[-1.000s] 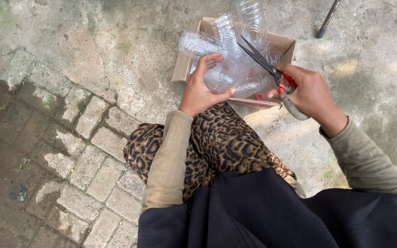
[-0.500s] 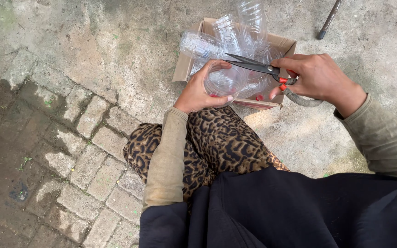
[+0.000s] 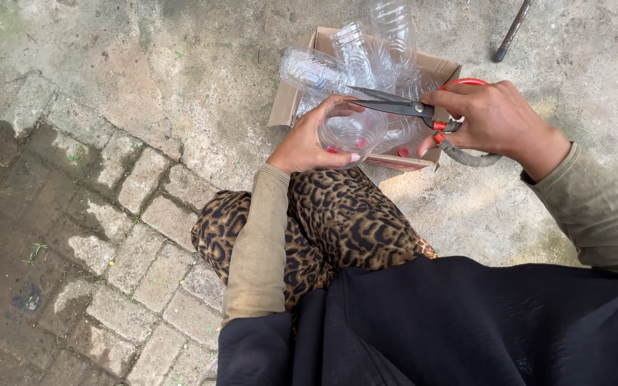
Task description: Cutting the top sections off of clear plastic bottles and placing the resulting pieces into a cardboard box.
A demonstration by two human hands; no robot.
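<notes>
My left hand [image 3: 307,146] grips a clear plastic bottle piece [image 3: 352,130], its open cut end facing up toward me. My right hand [image 3: 495,118] holds a pair of scissors [image 3: 398,106] with red and grey handles; the dark blades point left and lie across the rim of the bottle piece. Both hands hover over a cardboard box [image 3: 289,107] that holds several clear plastic bottles [image 3: 355,50].
The box sits on a concrete floor. Wet paving bricks [image 3: 101,214] cover the lower left. A dark metal rod [image 3: 513,30] lies at the upper right. My leopard-print knee [image 3: 323,221] and black garment [image 3: 466,322] fill the bottom.
The scissors swung from a diagonal tilt to nearly level, blades now at the bottle's rim. My left hand turned the bottle piece so its open end faces up.
</notes>
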